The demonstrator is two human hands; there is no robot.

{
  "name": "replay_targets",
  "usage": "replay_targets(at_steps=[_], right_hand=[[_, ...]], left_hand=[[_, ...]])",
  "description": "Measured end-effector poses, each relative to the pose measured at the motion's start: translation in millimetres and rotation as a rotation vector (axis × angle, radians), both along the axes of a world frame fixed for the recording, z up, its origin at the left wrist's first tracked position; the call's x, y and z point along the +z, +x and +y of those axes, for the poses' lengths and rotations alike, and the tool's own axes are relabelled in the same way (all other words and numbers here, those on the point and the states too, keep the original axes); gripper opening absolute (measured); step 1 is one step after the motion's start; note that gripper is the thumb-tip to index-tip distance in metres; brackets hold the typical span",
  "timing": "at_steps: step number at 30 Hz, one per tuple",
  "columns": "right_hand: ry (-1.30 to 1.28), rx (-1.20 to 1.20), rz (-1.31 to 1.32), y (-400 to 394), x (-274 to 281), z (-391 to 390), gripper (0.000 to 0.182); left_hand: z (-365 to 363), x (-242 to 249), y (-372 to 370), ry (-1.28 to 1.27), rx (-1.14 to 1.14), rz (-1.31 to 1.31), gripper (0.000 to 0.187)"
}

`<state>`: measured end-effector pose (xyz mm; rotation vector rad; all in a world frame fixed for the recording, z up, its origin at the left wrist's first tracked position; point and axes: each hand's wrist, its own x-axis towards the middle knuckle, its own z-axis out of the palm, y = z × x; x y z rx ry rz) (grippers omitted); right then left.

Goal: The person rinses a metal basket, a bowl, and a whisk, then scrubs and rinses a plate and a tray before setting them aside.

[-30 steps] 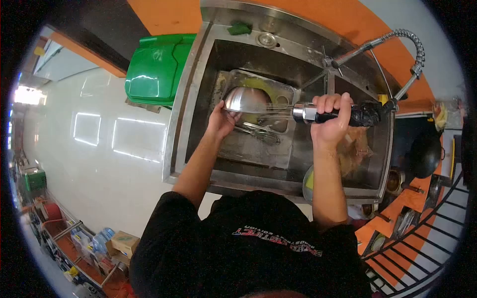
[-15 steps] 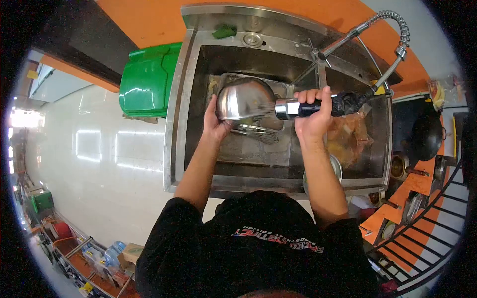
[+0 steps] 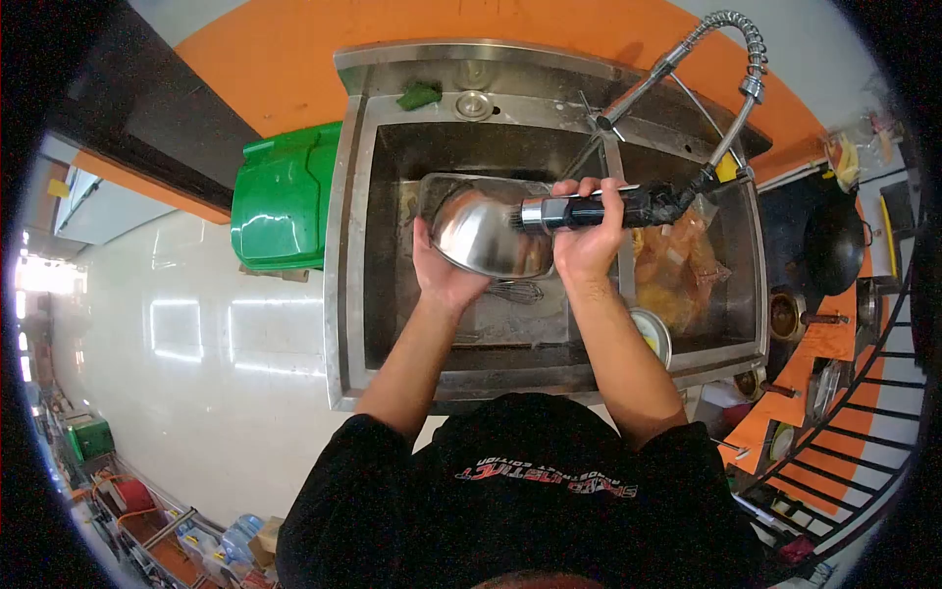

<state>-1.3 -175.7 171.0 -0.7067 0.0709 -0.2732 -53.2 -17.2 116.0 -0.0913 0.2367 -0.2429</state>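
My left hand (image 3: 446,273) grips a shiny steel bowl (image 3: 481,236) by its side, the rounded outside facing up toward me. My right hand (image 3: 589,240) is wrapped round the black handle of a spray faucet nozzle (image 3: 545,214), whose tip points left, right at the bowl. Both are over the left basin of a steel sink (image 3: 392,147). Below the bowl lies a rectangular metal pan (image 3: 430,188), partly hidden. A wire whisk (image 3: 517,292) rests on the basin floor, its handle hidden behind my left hand.
The right basin holds a clear bag of orange-pink food (image 3: 677,263) and a round bowl (image 3: 655,336) near my right forearm. A spring hose (image 3: 756,59) arches above. A green scouring pad (image 3: 420,96) sits on the back ledge. A green bin (image 3: 285,201) stands left of the sink.
My left hand has turned the bowl so that more of its rounded outside faces up. The nozzle has stayed close beside it, and the whole view has shifted slightly.
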Motion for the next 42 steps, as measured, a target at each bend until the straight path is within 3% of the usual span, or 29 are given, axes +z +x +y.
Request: replay_targets(at_steps=[3,6,8,11,12,17,23,33,42], right_hand=[[0.020,-0.042,-0.010,-7,11,6,0.021],[-0.011,-0.101,-0.002,-5,9,11,0.020],[-0.009,-0.134,0.031,-4,7,13,0.018],[-0.100,-0.175,0.010,-1,1,13,0.024],[-0.110,-0.152,0.041,-2,2,12,0.025],[-0.168,-0.079,0.031,-10,6,3,0.022],[-0.332,-0.113,-0.101,-18,14,-5,0.015],[-0.346,-0.054,-0.097,-27,14,-2,0.014],[-0.345,-0.046,-0.111,-27,14,1,0.015]], left_hand=[[-8,20,-7,0.019,0.002,0.007,0.070],[-22,22,-11,0.042,0.000,-0.189,0.056],[-36,11,-10,0.370,0.039,-0.125,0.045],[-49,17,-13,0.529,-0.056,-0.059,0.045],[-50,7,-13,0.685,-0.083,-0.088,0.038],[-49,0,-2,0.502,-0.031,-0.039,0.036],[-33,2,4,0.703,-0.065,0.004,0.038],[-36,-16,11,0.736,-0.001,-0.135,0.053],[-38,-27,14,0.485,-0.067,0.058,0.055]])
